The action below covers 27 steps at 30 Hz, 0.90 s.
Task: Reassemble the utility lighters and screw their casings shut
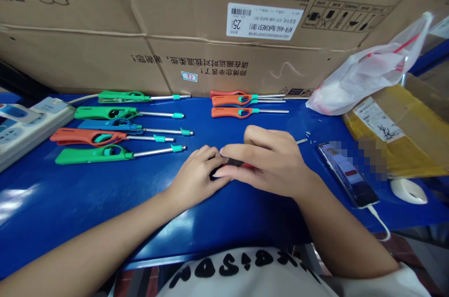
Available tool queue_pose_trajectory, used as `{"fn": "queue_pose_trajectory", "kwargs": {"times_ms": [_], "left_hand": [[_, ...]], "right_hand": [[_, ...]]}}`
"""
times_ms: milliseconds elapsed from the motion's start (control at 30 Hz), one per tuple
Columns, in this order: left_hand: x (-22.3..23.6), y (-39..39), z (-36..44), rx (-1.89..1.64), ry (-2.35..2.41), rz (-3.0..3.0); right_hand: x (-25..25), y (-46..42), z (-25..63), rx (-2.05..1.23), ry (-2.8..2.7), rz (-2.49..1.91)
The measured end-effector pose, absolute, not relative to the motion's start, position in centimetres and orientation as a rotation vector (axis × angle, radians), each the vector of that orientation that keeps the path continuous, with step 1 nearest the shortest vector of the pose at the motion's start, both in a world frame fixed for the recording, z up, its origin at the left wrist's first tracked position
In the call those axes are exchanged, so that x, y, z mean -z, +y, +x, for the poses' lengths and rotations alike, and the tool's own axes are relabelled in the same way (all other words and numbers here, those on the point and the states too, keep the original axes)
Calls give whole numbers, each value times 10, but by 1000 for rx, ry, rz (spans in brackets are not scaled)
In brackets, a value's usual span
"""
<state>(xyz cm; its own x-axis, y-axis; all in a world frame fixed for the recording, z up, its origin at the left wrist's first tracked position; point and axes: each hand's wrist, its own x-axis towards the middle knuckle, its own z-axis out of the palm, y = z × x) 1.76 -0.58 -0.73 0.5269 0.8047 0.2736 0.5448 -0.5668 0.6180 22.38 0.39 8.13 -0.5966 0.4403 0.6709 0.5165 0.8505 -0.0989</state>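
Note:
My right hand (273, 161) is closed, thumb and forefinger pinching a small dark and red object (235, 162) whose kind I cannot make out. Fingers curled, my left hand (198, 170) meets it at the object's left end; what lies inside the left fingers is hidden. A flat silver tip (302, 141) shows beyond my right knuckles, and I cannot tell whether it belongs to the same object. To the left lie several long-necked lighters, among them a green lighter (93, 155), an orange-red lighter (87, 136) and a blue lighter (108, 125). Behind my hands are orange lighters (228, 112).
A large cardboard box (182, 49) walls off the back of the blue table (115, 203). A white power strip (31, 128) stands at left. To the right are a plastic bag (354, 77), a yellow-taped parcel (414, 147), a phone (345, 173) on its cable, and a white mouse (409, 191).

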Motion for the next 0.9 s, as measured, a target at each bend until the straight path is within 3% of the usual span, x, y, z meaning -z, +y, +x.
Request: {"fn": "queue_pose_trajectory", "kwargs": {"times_ms": [233, 467, 667, 900], "left_hand": [[7, -6, 16, -777, 1073, 2374], [7, -6, 17, -767, 1093, 2370], [8, -6, 18, -798, 1062, 2396], [3, -6, 18, -717, 1059, 2304]], "right_hand": [[-89, 0, 229, -62, -2515, -714], [-81, 6, 226, 237, -2330, -708], [-83, 2, 226, -75, -2403, -693], [-79, 4, 224, 86, -2366, -630]]}}
